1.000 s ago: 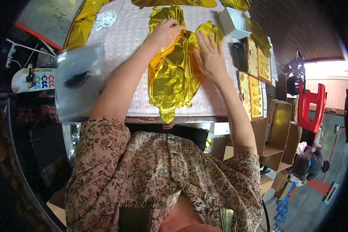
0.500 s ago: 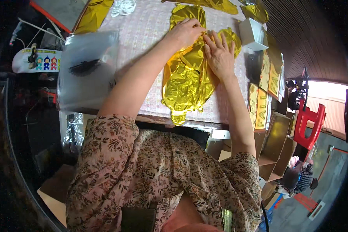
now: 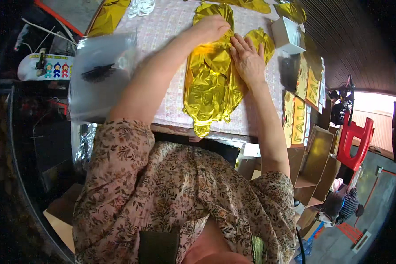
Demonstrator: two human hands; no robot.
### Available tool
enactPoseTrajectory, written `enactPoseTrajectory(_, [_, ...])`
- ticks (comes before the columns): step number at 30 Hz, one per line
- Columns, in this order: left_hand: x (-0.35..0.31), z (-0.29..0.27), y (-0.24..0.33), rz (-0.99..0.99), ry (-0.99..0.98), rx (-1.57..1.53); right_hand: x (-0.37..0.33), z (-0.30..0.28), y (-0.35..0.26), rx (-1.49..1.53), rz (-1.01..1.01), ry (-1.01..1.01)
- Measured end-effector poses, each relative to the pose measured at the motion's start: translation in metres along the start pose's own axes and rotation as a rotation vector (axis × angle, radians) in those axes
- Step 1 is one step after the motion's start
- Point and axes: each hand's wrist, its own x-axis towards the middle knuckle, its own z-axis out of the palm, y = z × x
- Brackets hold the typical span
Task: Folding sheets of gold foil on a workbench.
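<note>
A flat gold foil balloon [image 3: 209, 94], wrinkled and folded inward along its length, lies on the cloth-covered table [image 3: 163, 103]. Its narrow tab hangs at the front edge. My left hand [image 3: 210, 29] is over its far part, fingers curled closed and slightly blurred; whatever they may hold is hidden. With fingers stretched out and lying flat, my right hand [image 3: 249, 64] presses the balloon's right side. One lobe of foil [image 3: 263, 42] sticks out beyond that hand.
A clear plastic sheet or bag stack [image 3: 99, 83] covers the table's left side. White ribbon [image 3: 141, 7] lies at the far left, gold foil [image 3: 108, 17] beside it. A white box [image 3: 288, 36] and printed cartons [image 3: 300, 119] stand right. Beyond are a red stool [image 3: 355, 141] and a person [image 3: 346, 206].
My left hand has moved slightly farther away, its fingers leaving the spot beside my right fingertips and curling more. My right hand stays flat on the foil. The view has shifted slightly.
</note>
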Motion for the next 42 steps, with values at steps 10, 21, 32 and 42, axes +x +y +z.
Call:
enactPoseTrajectory(10, [-0.011,0.006,-0.001,0.19,-0.055,0.174,0.0,0.006,0.003,-0.013,0.006,0.016])
enactPoseTrajectory(21, [-0.018,0.011,-0.014,0.465,-0.196,0.62,-0.031,-0.049,-0.056,-0.001,-0.254,0.015])
enactPoseTrajectory(32, [-0.024,0.008,-0.003,0.157,-0.069,0.202,-0.078,-0.08,-0.056,0.803,-0.186,-0.14])
enactPoseTrajectory(42, [-0.022,0.006,0.007,0.087,-0.127,0.263,-0.018,-0.033,0.033,-0.053,0.652,-0.083])
